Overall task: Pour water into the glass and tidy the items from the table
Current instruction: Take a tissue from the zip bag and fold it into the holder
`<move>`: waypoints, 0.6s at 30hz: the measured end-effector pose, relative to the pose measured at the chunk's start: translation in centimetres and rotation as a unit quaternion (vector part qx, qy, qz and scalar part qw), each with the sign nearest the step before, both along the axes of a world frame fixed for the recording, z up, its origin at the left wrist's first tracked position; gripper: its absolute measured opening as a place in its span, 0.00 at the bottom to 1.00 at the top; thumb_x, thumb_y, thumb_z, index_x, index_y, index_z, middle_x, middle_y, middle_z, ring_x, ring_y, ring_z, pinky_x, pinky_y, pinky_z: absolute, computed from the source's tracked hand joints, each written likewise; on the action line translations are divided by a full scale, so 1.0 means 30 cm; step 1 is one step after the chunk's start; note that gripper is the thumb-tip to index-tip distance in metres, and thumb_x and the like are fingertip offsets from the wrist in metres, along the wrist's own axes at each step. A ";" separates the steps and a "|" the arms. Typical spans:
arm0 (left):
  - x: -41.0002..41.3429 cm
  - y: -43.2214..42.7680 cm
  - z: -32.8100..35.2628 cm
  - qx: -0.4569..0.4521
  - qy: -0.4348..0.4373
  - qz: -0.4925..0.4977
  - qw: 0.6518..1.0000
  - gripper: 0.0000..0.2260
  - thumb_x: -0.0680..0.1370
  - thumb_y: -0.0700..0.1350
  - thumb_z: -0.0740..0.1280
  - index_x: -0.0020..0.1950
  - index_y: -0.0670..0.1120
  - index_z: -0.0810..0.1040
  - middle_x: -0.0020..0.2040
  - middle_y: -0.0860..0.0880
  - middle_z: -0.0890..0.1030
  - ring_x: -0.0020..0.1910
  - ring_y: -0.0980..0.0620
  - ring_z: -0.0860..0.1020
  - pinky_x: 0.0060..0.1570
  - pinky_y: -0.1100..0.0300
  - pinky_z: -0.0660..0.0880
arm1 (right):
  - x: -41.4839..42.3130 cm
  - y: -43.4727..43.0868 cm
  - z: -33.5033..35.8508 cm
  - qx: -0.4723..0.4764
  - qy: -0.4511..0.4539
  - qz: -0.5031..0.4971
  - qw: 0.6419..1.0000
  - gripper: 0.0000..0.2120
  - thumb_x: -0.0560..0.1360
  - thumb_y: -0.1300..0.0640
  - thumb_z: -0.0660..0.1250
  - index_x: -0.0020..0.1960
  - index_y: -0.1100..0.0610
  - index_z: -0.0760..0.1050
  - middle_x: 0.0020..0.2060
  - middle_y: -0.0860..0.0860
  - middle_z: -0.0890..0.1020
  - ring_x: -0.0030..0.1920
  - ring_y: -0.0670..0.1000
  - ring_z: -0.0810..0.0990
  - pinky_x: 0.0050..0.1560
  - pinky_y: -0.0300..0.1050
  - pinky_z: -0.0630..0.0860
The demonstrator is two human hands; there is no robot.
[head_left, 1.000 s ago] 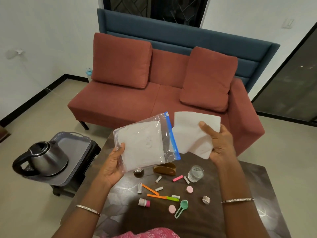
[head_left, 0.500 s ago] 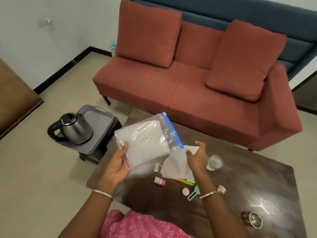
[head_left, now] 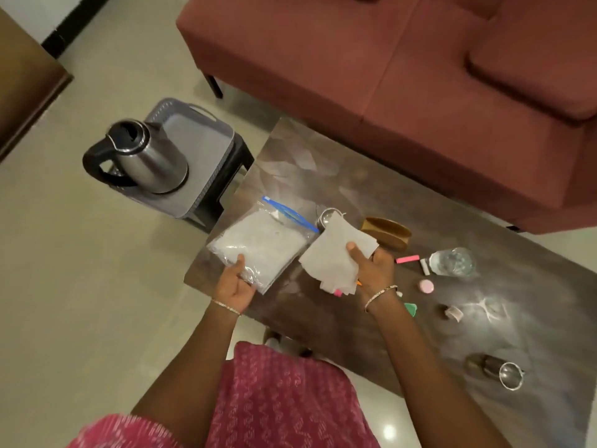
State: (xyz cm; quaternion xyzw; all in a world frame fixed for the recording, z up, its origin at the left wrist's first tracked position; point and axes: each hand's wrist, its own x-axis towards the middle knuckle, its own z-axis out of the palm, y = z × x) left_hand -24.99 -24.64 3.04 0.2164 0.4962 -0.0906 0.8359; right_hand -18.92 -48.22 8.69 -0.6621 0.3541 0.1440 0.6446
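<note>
Kettle (head_left: 151, 156): steel with a black handle; stood on a grey tray (head_left: 200, 130) off the table, well left of and beyond the left grip.
Left hand (head_left: 234, 286): thumb on top, fingers curled under; pinched the near corner of the zip bag.
Zip bag (head_left: 261, 244): clear, with a blue seal strip on the far edge and white folded sheets inside; held over the left corner of the table (head_left: 323, 321), reaching away from the left grip.
Paper sheet (head_left: 332, 257): white and creased; hung from the right grip, just beside the bag. Contact with the bag: cannot tell.
Right hand (head_left: 371, 270): thumb pressed on the sheet's face, fingers curled behind it, clamped on the sheet.
Steel cup (head_left: 326, 216): just beyond the sheet's top edge, partly hidden.
Brown holder (head_left: 386, 232): on the table, just beyond the right grip.
Pink stick (head_left: 407, 259): flat on the table, near right of the right grip.
Glass (head_left: 452, 261): clear, upright on the table, right of the right grip past the pink stick; neither hand touched it.
Steel tumbler (head_left: 494, 370): well right of the right grip, toward the person.
</note>
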 end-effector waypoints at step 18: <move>0.102 0.037 -0.026 0.352 0.079 -0.365 0.858 0.17 0.75 0.47 0.72 0.61 0.44 0.76 0.61 0.43 0.80 0.59 0.42 0.78 0.60 0.50 0.74 | -0.045 0.012 0.133 0.021 0.003 0.046 0.999 0.09 0.77 0.56 0.70 0.57 0.53 0.79 0.56 0.55 0.84 0.55 0.56 0.83 0.55 0.58 0.82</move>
